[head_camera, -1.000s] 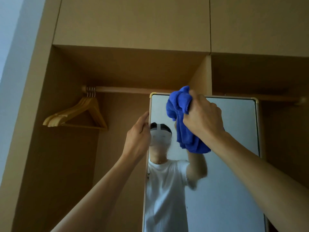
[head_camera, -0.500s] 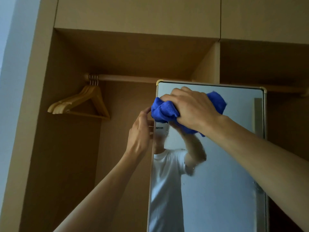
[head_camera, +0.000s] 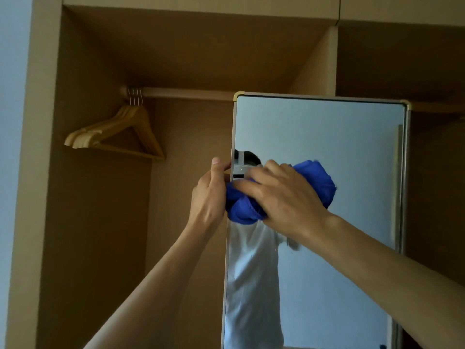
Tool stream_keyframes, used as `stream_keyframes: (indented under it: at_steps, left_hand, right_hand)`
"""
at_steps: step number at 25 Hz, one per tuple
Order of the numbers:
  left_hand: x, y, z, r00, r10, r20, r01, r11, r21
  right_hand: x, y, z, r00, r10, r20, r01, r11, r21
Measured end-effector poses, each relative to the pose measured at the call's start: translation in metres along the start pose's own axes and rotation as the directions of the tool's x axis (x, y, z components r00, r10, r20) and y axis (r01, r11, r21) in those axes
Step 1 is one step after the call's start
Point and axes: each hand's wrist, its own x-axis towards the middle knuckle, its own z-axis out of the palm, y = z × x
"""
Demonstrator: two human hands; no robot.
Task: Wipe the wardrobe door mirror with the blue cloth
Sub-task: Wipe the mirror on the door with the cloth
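Observation:
The tall wardrobe door mirror with a pale metal frame stands open in front of me, filling the right half of the view. My right hand grips the bunched blue cloth and presses it against the glass near the mirror's left edge, about a third of the way down. My left hand holds the mirror's left frame edge, thumb on the front, its fingers hidden behind the frame. Part of the cloth bulges out below and between both hands. The glass reflects a person in a white shirt.
The open wooden wardrobe lies behind the mirror. A hanging rail runs across the top, with several wooden hangers at its left end. A vertical divider panel stands above the mirror. A pale wall borders the left.
My right hand has swept the cloth down the glass from near the top edge and stays at the left edge. My left hand has kept its hold on the frame. The camera has tilted upward.

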Motion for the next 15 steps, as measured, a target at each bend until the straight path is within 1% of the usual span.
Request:
stream_keyframes:
  at_steps: [3, 8, 12, 15]
  left_hand:
    - [-0.011, -0.008, 0.001, 1.0, -0.009, -0.007, 0.009, 0.996, 0.083]
    - [-0.019, -0.014, 0.002, 1.0, -0.012, -0.023, 0.015, 0.991, 0.132]
    - [-0.023, -0.017, 0.001, 1.0, 0.006, 0.004, -0.006, 0.991, 0.133]
    - [-0.025, -0.02, 0.001, 1.0, 0.017, -0.007, -0.016, 0.988, 0.153]
  right_hand:
    - [-0.018, -0.016, 0.009, 0.999, -0.009, 0.032, 0.009, 1.0, 0.014]
    - [-0.012, -0.008, 0.002, 0.999, 0.033, 0.026, -0.034, 0.999, 0.037]
    - [0.02, 0.027, -0.015, 0.988, 0.14, -0.062, -0.143, 0.989, -0.045]
    - [0.033, 0.052, -0.026, 0.977, 0.178, -0.117, -0.187, 0.98, -0.07]
